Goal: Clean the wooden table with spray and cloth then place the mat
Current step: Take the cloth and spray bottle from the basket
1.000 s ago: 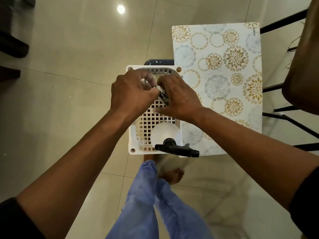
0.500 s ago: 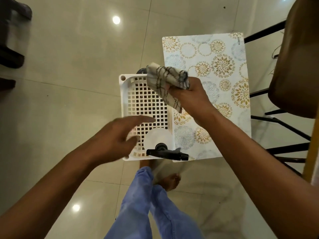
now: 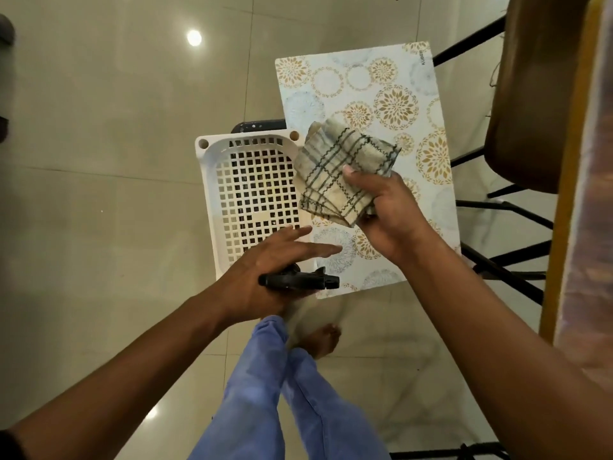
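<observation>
Below the camera, over a pale tiled floor (image 3: 99, 161), a white perforated basket (image 3: 212, 180) stands with a patterned mat (image 3: 374, 91) lying half across it, its far side reaching toward a black metal frame (image 3: 504, 260). The right hand (image 3: 391, 220) is raised above the mat, its fingers (image 3: 356, 174) clenched round a folded checked cloth (image 3: 341, 174), thumb pressed on top of the fabric. The left hand (image 3: 265, 277) reaches over the near edge of the basket with its fingers (image 3: 318, 252) straight and released, the palm just beside or under the black trigger head of the spray bottle (image 3: 298, 281); whether skin already touches the bottle cannot be told. The wooden worktop (image 3: 564, 161) shows only as an edge at the far right, well apart from the hands. My judgement is that the step in hand is taking up the spray, with cleaning not yet begun. The bottle stands at the basket's near rim, so a sideways knock from the open hand could tip it off onto the floor. Lifting it could also drag the loose mat, which looks poorly supported and might slide down. A grip on the trigger itself might fire spray onto the mat or legs (image 3: 285, 393).
</observation>
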The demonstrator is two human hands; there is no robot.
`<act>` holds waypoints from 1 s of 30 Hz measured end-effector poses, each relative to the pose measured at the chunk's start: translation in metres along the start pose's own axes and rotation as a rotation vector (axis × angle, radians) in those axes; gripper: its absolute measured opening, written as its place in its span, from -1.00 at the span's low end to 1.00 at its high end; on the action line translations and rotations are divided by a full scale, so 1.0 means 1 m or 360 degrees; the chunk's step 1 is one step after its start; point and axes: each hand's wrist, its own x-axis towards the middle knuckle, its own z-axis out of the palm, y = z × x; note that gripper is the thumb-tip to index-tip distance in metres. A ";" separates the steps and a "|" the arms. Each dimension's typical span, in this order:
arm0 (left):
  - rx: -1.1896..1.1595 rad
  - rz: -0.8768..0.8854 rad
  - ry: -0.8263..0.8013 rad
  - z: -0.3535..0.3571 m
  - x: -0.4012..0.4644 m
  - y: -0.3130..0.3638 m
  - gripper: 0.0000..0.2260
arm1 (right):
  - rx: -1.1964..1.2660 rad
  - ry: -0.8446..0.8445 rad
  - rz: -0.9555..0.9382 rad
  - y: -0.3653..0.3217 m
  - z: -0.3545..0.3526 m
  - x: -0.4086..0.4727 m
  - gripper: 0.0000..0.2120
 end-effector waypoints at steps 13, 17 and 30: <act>-0.0136 0.0139 0.0210 -0.044 -0.010 0.133 -0.69 | 0.0276 0.0249 -0.0089 -0.042 -0.003 -0.110 -0.47; -0.0199 0.0071 0.0176 -0.059 -0.012 0.189 -0.88 | 0.0393 0.0457 -0.0103 -0.058 -0.014 -0.175 -0.45; -0.0229 0.0261 -0.0246 -0.014 -0.018 0.328 -0.71 | 0.0763 0.0909 -0.0386 -0.050 -0.072 -0.367 -0.77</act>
